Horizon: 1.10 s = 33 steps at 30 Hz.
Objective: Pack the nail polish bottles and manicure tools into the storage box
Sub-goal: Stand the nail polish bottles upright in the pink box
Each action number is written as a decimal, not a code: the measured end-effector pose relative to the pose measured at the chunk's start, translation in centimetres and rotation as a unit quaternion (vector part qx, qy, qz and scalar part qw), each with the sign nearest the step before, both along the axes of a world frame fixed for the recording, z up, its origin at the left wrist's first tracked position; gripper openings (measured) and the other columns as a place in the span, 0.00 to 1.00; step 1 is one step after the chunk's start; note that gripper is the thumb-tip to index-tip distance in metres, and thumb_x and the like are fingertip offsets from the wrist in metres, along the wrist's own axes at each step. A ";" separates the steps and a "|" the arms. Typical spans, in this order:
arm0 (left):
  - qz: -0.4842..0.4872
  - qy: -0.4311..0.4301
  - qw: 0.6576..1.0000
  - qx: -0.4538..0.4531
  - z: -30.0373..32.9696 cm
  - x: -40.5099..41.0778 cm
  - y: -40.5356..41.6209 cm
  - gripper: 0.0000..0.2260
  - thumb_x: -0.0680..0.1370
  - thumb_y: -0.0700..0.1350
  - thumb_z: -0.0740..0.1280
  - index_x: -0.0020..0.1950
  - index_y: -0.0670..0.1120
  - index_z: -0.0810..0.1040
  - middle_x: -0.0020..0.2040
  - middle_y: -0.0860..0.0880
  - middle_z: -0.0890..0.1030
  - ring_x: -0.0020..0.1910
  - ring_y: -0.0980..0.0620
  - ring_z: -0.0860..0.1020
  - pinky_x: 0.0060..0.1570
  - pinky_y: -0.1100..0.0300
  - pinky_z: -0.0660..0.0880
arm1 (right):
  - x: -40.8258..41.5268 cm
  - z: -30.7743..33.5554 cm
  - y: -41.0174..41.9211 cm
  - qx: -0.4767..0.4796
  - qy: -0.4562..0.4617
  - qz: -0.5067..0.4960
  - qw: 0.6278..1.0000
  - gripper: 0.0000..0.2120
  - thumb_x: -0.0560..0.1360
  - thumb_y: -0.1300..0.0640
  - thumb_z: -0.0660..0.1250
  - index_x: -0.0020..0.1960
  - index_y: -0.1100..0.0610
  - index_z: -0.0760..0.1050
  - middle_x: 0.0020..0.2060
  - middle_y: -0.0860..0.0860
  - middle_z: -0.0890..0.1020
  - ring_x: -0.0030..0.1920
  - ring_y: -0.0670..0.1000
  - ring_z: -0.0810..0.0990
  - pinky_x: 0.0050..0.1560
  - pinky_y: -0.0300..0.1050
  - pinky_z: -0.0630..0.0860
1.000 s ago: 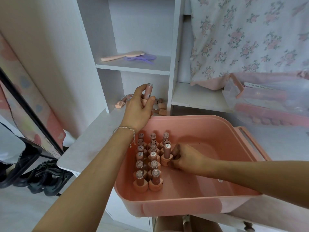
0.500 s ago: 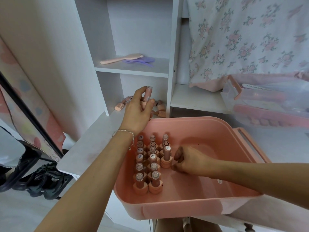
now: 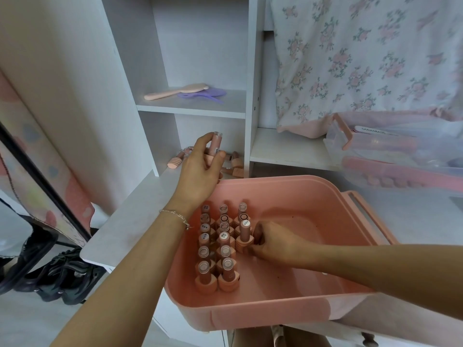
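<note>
- A pink plastic storage box point(image 3: 288, 314) fills the lower centre of the frame, on a white bench point(image 3: 130, 216).
- Upright pink nail polish bottles point(image 3: 220, 246) stand in three rows at the box's left side.
- The right hand point(image 3: 273, 242) grips the nearest bottle in the right-hand row point(image 3: 245, 235), fingers curled round its base.
- The left hand point(image 3: 200, 169), just above the box's far rim, pinches another pink bottle point(image 3: 215, 144) upright.
- More bottles point(image 3: 235, 164) lie in the cubby behind.
- A pink hairbrush point(image 3: 175, 91) rests on the shelf above.
</note>
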<state>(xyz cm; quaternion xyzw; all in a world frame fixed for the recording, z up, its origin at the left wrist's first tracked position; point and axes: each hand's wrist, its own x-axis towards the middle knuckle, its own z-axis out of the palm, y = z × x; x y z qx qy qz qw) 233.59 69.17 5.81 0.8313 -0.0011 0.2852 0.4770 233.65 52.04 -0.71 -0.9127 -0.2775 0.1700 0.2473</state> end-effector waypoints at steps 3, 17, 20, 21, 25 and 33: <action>0.000 -0.003 1.000 0.002 0.0 0.0 -0.1 0.14 0.79 0.42 0.61 0.65 0.47 0.69 0.34 0.52 0.75 0.27 0.60 0.74 0.33 0.67 0.73 | -0.1 0.4 -0.2 -0.001 0.017 0.002 1.000 0.15 0.70 0.51 0.68 0.31 0.60 0.71 0.25 0.50 0.75 0.26 0.46 0.69 0.22 0.32 0.62; -0.014 0.004 1.000 -0.024 -0.1 0.0 0.0 0.16 0.74 0.39 0.69 0.59 0.51 0.74 0.43 0.57 0.78 0.41 0.54 0.77 0.44 0.63 0.73 | 2.1 7.2 -1.7 0.080 -0.077 0.008 0.994 0.07 0.75 0.52 0.60 0.41 0.51 0.74 0.36 0.49 0.81 0.37 0.48 0.80 0.42 0.45 0.76; -0.008 0.017 0.999 -0.046 0.0 -0.1 -0.1 0.12 0.71 0.38 0.72 0.50 0.48 0.75 0.44 0.51 0.81 0.42 0.54 0.78 0.45 0.65 0.73 | 2.2 8.3 -0.6 0.234 -0.050 -0.011 0.971 0.04 0.76 0.53 0.60 0.47 0.44 0.68 0.38 0.47 0.81 0.35 0.44 0.80 0.44 0.42 0.77; -0.023 0.020 0.998 -0.049 0.0 -0.2 -0.2 0.11 0.70 0.38 0.72 0.48 0.48 0.75 0.45 0.50 0.82 0.43 0.55 0.79 0.45 0.65 0.73 | 2.2 8.4 -0.2 0.271 -0.047 -0.023 0.961 0.05 0.76 0.54 0.61 0.50 0.46 0.67 0.38 0.48 0.80 0.34 0.44 0.79 0.46 0.44 0.77; -0.086 0.004 0.996 0.010 0.2 -0.7 -0.7 0.09 0.68 0.37 0.73 0.44 0.47 0.78 0.40 0.57 0.77 0.40 0.71 0.74 0.43 0.77 0.67 | 1.9 8.7 1.1 0.361 -0.048 -0.059 0.930 0.08 0.76 0.54 0.62 0.54 0.52 0.67 0.34 0.45 0.78 0.29 0.41 0.76 0.39 0.37 0.74; -0.071 0.023 0.996 0.056 0.2 -0.7 -0.5 0.15 0.65 0.41 0.76 0.44 0.58 0.77 0.38 0.60 0.79 0.38 0.69 0.74 0.40 0.78 0.66 | 2.4 9.4 -0.2 0.403 -0.101 -0.095 0.905 0.04 0.72 0.59 0.66 0.41 0.53 0.70 0.24 0.43 0.74 0.26 0.38 0.71 0.31 0.29 0.66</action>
